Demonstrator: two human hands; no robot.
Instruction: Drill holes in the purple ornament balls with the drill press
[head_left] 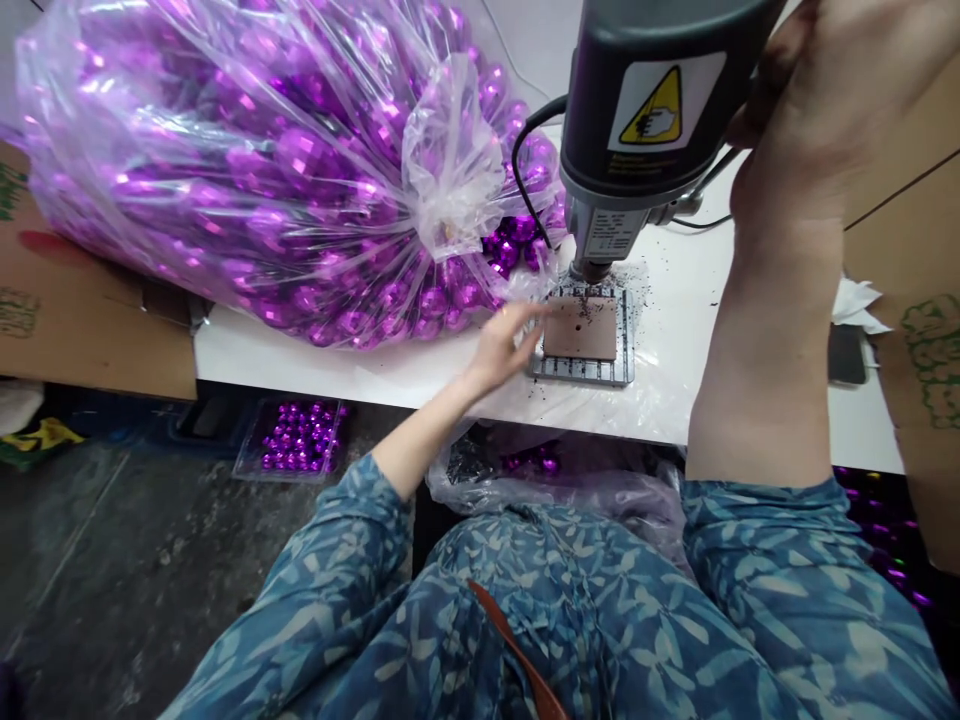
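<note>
My left hand [504, 340] reaches over the white table edge, fingers loosely spread, right beside the brown plate [581, 328] on the ribbed metal base [582, 370] under the drill press head [645, 110]. It holds nothing that I can see. My right hand [825, 90] is raised at the top right against the machine's side, near its lever; its fingers are hidden. A big clear bag of purple faceted balls [285, 170] lies on the table to the left, its open mouth near the machine.
Cardboard boxes stand at the left [82, 320] and right [922, 330]. A clear tray of purple balls [296, 440] sits on the floor. A plastic bag [555, 480] with purple balls hangs at my lap under the table. A dark phone [847, 355] lies on the table right.
</note>
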